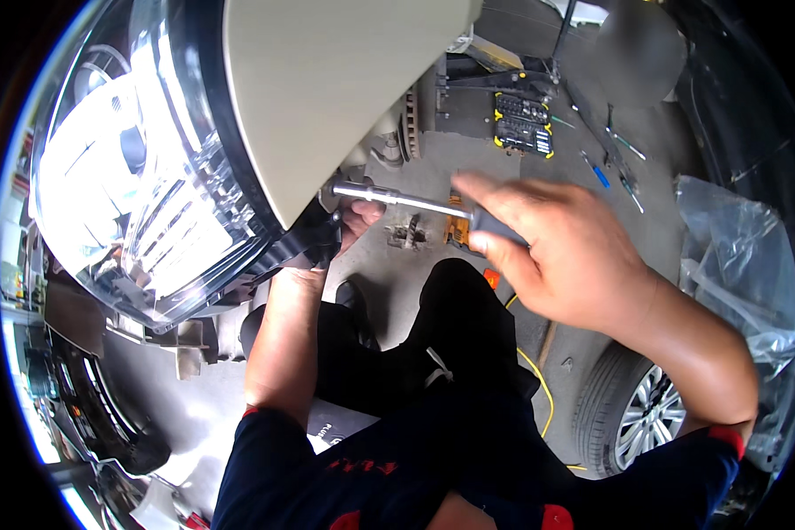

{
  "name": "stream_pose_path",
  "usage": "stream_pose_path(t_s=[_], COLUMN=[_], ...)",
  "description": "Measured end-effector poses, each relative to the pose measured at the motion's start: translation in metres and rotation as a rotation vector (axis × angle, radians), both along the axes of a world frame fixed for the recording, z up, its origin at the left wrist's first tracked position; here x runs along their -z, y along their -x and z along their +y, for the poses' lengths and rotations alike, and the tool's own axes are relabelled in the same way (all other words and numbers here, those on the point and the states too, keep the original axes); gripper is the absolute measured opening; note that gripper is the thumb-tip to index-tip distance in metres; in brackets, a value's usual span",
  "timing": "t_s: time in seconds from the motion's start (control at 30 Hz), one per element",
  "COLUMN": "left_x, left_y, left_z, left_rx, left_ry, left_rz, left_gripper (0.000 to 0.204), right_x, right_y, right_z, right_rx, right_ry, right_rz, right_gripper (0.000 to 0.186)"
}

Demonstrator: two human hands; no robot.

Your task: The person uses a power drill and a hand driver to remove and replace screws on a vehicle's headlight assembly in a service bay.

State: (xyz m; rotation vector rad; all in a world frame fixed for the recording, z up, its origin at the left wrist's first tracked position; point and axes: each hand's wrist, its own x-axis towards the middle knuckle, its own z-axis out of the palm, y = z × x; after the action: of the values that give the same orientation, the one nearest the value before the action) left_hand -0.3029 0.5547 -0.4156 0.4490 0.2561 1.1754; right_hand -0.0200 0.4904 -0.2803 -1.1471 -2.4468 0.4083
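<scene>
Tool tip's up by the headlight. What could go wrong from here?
1. The dark-handled tool with a silver metal shaft, held in the right hand, could slip and jab the left hand, whose bare fingers are close to its tip.
2. A slip might also scratch the smooth beige curved panel, whose edge is near.
3. The thin yellow cable on the floor could trip someone.

The panel (336, 97) and headlight (177, 177) block the left and upper left, leaving the left hand (354, 227) a tight pocket by their lower corner, with the driver (406, 200) crossing beside its fingers. Beyond the driver, room opens over the floor (468, 155) between brake disc (412, 124) and tool case (523, 121); nearer the body, the knee (462, 305) and, farther right, the wheel (599, 408) limit passage.
</scene>
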Motion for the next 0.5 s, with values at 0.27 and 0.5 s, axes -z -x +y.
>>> stream_pose_path(t_s=[0.27,0.5], left_x=[0.056,0.016], left_y=[0.029,0.01], left_z=[0.009,-0.003], left_rx=[0.063,-0.142], left_ry=[0.047,0.02], left_rz=[-0.192,0.035], left_gripper=[0.043,0.037], right_x=[-0.018,-0.027], right_y=[-0.004,0.008], right_z=[0.015,0.023], right_rx=[-0.026,-0.053], right_ry=[1.262,0.942], right_rz=[0.569,0.1], right_gripper=[0.044,0.035])
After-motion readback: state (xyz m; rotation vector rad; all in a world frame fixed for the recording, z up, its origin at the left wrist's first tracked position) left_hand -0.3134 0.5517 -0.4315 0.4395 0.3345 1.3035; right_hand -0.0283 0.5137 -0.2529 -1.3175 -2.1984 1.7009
